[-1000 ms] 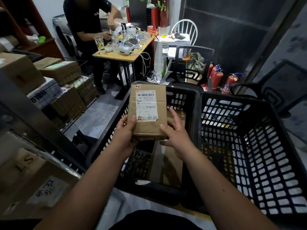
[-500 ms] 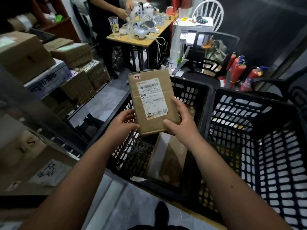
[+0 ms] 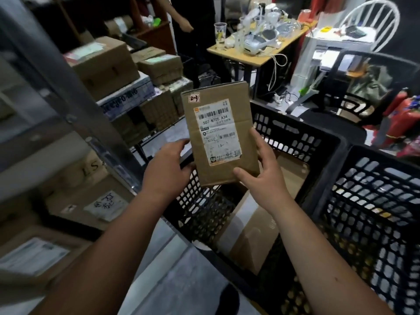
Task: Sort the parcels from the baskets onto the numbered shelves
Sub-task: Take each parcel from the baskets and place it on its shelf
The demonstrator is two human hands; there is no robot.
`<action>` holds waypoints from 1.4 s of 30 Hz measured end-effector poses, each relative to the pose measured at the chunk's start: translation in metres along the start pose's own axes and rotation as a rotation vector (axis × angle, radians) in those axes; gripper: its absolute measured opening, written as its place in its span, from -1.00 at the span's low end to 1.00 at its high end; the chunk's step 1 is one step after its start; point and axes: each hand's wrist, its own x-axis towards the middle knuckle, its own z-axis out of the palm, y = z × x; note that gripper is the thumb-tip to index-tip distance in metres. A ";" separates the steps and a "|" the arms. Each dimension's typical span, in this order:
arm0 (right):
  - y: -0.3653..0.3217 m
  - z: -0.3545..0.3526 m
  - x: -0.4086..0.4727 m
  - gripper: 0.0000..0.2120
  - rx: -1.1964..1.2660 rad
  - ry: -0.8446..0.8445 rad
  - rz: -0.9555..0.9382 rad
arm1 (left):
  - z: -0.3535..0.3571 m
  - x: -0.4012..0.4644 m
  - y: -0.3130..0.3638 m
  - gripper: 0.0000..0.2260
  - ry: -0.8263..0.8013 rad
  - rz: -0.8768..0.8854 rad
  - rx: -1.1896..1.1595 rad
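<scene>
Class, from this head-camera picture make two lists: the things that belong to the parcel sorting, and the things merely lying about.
Job: labelled parcel held by left hand and right hand; black baskets; boxes on the shelves.
Lying about: cluttered desk; white chair; fire extinguishers; plastic cup.

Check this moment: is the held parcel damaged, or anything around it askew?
Nothing serious. The parcel, held by the left hand and right hand, is tilted and shows a crease across its face; its label looks scuffed low down. The basket beneath looks intact.
</scene>
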 end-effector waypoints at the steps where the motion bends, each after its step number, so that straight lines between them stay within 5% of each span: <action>1: -0.004 0.001 -0.004 -0.07 -0.011 -0.007 -0.020 | -0.004 -0.007 -0.001 -0.43 0.026 -0.009 0.002; 11: -0.052 0.023 -0.095 -0.14 -0.016 -0.233 -0.181 | -0.064 -0.154 -0.015 -0.33 0.291 -0.231 -0.044; 19: -0.084 0.070 -0.207 -0.22 -0.001 -0.473 -0.276 | -0.115 -0.323 -0.016 -0.59 0.461 -0.491 -0.042; 27: -0.101 0.148 -0.305 -0.15 -0.076 -0.789 -0.372 | -0.149 -0.477 -0.062 -0.44 0.578 -0.699 0.082; 42: -0.103 0.290 -0.377 -0.04 -0.241 -1.125 -0.414 | -0.171 -0.595 -0.144 -0.48 0.589 -1.046 0.101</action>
